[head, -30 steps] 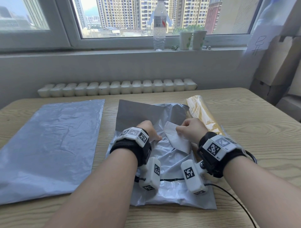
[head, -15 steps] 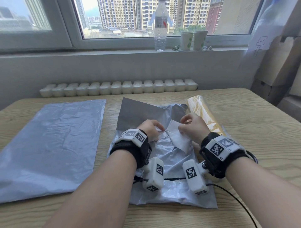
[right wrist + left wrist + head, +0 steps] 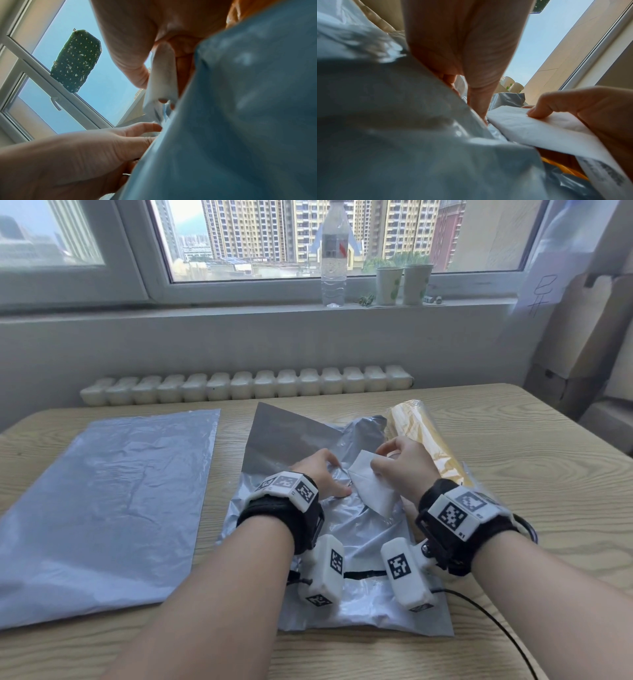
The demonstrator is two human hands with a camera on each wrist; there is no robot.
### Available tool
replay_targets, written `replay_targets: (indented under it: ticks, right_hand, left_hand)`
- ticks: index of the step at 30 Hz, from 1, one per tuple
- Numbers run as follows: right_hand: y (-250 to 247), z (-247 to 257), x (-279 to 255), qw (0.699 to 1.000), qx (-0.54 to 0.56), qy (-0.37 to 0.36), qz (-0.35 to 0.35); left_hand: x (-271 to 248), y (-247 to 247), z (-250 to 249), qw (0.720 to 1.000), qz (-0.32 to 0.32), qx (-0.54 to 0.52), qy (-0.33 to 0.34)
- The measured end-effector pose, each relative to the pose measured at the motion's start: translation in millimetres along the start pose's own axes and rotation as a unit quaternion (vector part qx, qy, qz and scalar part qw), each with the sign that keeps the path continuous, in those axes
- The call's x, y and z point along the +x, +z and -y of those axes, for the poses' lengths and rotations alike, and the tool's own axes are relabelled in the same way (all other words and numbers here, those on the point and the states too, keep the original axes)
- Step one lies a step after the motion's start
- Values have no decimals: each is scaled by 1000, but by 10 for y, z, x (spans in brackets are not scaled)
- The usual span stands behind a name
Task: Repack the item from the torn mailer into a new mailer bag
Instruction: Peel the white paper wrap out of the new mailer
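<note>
From the head view, the torn mailer [image 3: 346, 549] lies crumpled mid-table with the yellow item [image 3: 424, 440] poking out beside the right hand [image 3: 404, 467], whose thumb and fingers pinch a white label [image 3: 373, 491]. The left wrist view shows the left hand [image 3: 462, 44] with fingers curled, gripping mailer film. The right wrist view shows the label [image 3: 163, 75] clamped between thumb and fingers.

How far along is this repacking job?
Early. The yellow item sticks out of the torn mailer. The right hand is peeling its white label while the left hand grips the plastic. The new mailer lies flat, unused.
</note>
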State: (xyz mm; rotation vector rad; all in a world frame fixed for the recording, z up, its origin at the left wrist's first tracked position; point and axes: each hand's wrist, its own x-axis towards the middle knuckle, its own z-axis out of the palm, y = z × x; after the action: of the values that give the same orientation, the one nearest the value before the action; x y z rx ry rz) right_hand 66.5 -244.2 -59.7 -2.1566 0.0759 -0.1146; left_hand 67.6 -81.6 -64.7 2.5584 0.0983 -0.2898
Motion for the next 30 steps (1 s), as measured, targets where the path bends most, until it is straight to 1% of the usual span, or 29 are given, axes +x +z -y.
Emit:
replay_targets:
  ticks: [20, 30]
  right_hand:
    - [-75, 62, -53, 997, 56, -8, -46]
    - [-140, 96, -79, 995, 75, -22, -61]
  left_hand:
    - [37, 13, 27, 1000, 4, 8, -2]
    - [14, 35, 7, 1000, 6, -11, -7]
